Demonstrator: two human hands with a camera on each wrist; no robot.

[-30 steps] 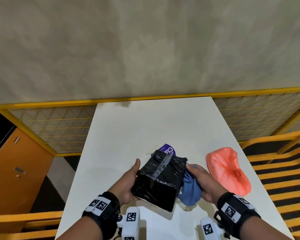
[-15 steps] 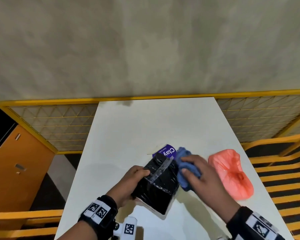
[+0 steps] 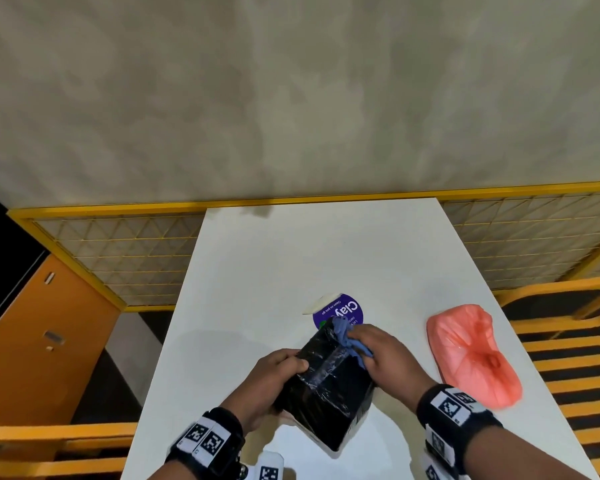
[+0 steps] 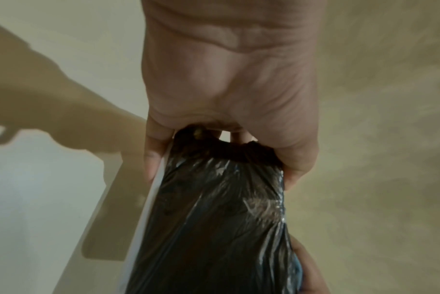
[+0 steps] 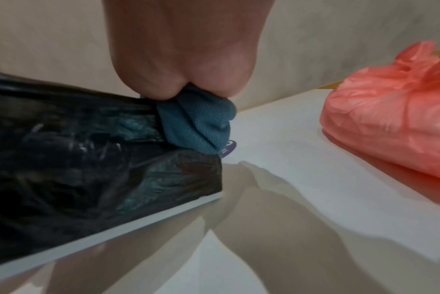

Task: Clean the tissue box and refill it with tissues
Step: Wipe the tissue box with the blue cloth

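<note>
A tissue box (image 3: 329,386) wrapped in shiny black plastic is held tilted above the white table (image 3: 291,265). My left hand (image 3: 274,379) grips its left end, thumb on top and fingers underneath; the same box (image 4: 214,218) fills the left wrist view. My right hand (image 3: 381,355) clutches a bunched blue cloth (image 3: 343,336) and presses it on the box's far top edge. In the right wrist view the cloth (image 5: 199,127) sits squeezed under the hand against the box (image 5: 88,159). A pink plastic packet (image 3: 471,355) lies on the table to the right.
A round purple label reading "Clay" (image 3: 340,311) lies flat just beyond the box, on a pale sheet. Yellow mesh railings (image 3: 125,258) border the table's far side, an orange cabinet (image 3: 32,341) stands to the left, and yellow slats (image 3: 568,341) run on the right.
My right hand has brought the blue cloth from the box's right side up onto its far top edge. The left hand has shifted its grip, thumb now over the top.
</note>
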